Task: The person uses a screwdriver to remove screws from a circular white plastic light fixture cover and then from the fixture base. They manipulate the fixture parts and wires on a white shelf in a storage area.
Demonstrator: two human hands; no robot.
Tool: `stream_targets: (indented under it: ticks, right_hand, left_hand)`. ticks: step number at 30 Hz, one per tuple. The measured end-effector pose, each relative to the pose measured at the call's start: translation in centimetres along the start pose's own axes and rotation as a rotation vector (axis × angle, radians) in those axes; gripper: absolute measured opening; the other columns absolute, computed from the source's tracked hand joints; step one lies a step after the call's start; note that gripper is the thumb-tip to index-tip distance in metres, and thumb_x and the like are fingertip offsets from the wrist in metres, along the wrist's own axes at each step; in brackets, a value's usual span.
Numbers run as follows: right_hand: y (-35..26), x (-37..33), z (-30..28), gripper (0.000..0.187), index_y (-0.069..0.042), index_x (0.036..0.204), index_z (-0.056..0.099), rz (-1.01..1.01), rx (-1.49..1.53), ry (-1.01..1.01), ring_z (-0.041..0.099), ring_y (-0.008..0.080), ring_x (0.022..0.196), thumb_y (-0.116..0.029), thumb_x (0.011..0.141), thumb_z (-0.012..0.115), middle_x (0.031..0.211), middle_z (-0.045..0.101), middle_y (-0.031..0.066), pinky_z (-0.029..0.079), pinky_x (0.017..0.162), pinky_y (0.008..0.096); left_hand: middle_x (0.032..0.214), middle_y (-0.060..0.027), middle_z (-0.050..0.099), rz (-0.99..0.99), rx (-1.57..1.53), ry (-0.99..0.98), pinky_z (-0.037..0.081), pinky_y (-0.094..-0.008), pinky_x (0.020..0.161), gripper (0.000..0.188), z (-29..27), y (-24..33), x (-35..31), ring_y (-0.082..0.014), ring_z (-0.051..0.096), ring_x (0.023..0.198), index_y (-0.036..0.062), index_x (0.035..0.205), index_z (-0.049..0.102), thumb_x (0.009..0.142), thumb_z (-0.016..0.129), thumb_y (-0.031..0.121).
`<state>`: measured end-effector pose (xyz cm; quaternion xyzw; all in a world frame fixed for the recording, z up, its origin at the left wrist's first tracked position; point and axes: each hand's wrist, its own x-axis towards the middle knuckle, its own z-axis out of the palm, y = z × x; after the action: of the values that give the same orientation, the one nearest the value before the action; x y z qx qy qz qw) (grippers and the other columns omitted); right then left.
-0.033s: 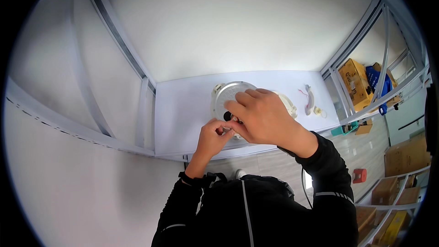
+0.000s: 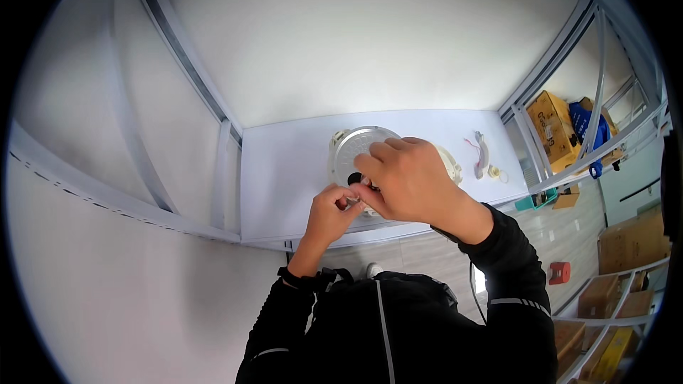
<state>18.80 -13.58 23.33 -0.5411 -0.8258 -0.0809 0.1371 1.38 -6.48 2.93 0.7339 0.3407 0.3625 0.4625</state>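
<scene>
Where the fingertips of the left hand point(image 2: 331, 210) and right hand point(image 2: 411, 179) come together, just below the middle of the frame, both are bent into what looks like a pinch; I cannot tell whether either is clamped on something small, since the fingers hide the gap. Beneath and just beyond them, toward the top of the frame, lies a round silver metal plate point(image 2: 356, 148) with a cream edge, flat on the white surface point(image 2: 284, 171). Being round, it shows no long axis. Its body lies up from the fingertips; the right hand reaches over its right part, while the left hand sits at its lower left. A black round piece point(image 2: 354, 178) shows beside the fingertips, though whether it is fixed to the plate or apart cannot be made out. Past the right hand, a cream plastic part point(image 2: 452, 163) is mostly covered, its shape unclear. Farther right, well apart from both hands, lies a curved white strip point(image 2: 483, 155), its long axis running up the frame, with a small yellowish fitting point(image 2: 494, 171) just beside its lower end.
</scene>
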Motion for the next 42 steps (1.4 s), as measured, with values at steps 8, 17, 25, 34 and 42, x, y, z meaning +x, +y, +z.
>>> stream_targets:
  ticks: [8, 17, 25, 34, 42]
  right_hand:
    - [-0.9, -0.3, -1.3, 0.041, -0.005, 0.115, 0.063, 0.046, 0.055, 0.117, 0.068, 0.0309, 0.086, -0.026, 0.086, 0.083, 0.1, 0.063, 0.012, 0.054, 0.066, 0.0398]
    - [-0.2, 0.3, -0.5, 0.041, -0.006, 0.113, 0.061, -0.111, 0.109, 0.137, 0.065, 0.0316, 0.083, -0.023, 0.084, 0.085, 0.096, 0.06, 0.0103, 0.053, 0.068, 0.0406]
    - [-1.3, 0.5, -1.0, 0.044, -0.008, 0.11, 0.064, 0.066, -0.077, 0.013, 0.063, 0.0272, 0.069, -0.043, 0.089, 0.081, 0.084, 0.061, 0.0103, 0.047, 0.056, 0.0378]
    - [-0.3, -0.5, -1.6, 0.029, -0.006, 0.115, 0.063, 0.079, 0.307, -0.095, 0.071, 0.0344, 0.076, -0.009, 0.089, 0.077, 0.091, 0.068, 0.0116, 0.053, 0.061, 0.0411]
    - [1.3, -0.9, -1.1, 0.029, -0.003, 0.116, 0.063, 0.112, 0.492, 0.019, 0.072, 0.0335, 0.072, -0.005, 0.09, 0.078, 0.094, 0.072, 0.0132, 0.054, 0.062, 0.0393]
  left_hand:
    - [0.076, -0.0016, 0.056, 0.023, -0.022, 0.015, 0.045, -0.031, 0.06, 0.021, 0.0, 0.0, -0.2, -0.0133, 0.05, 0.065, 0.0038, 0.095, 0.077, 0.082, 0.092, 0.012]
    - [0.075, -0.0018, 0.055, -0.012, -0.011, -0.02, 0.044, -0.0312, 0.06, 0.02, -0.3, 0.4, -0.1, -0.0138, 0.05, 0.064, 0.0034, 0.095, 0.077, 0.082, 0.091, 0.011]
    - [0.075, -0.0021, 0.056, 0.066, -0.038, -0.002, 0.045, -0.0314, 0.061, 0.021, -0.1, -0.5, -0.1, -0.0141, 0.051, 0.065, 0.0035, 0.097, 0.078, 0.082, 0.09, 0.01]
    - [0.078, -0.0024, 0.059, -0.001, -0.007, -0.057, 0.047, -0.0301, 0.063, 0.019, -0.6, 0.4, 0.0, -0.013, 0.053, 0.066, 0.0052, 0.101, 0.079, 0.085, 0.089, 0.012]
    - [0.082, -0.0001, 0.058, 0.026, -0.02, -0.091, 0.044, -0.0264, 0.061, 0.019, -0.6, -0.1, 0.6, -0.0088, 0.049, 0.068, 0.0042, 0.103, 0.079, 0.087, 0.088, 0.009]
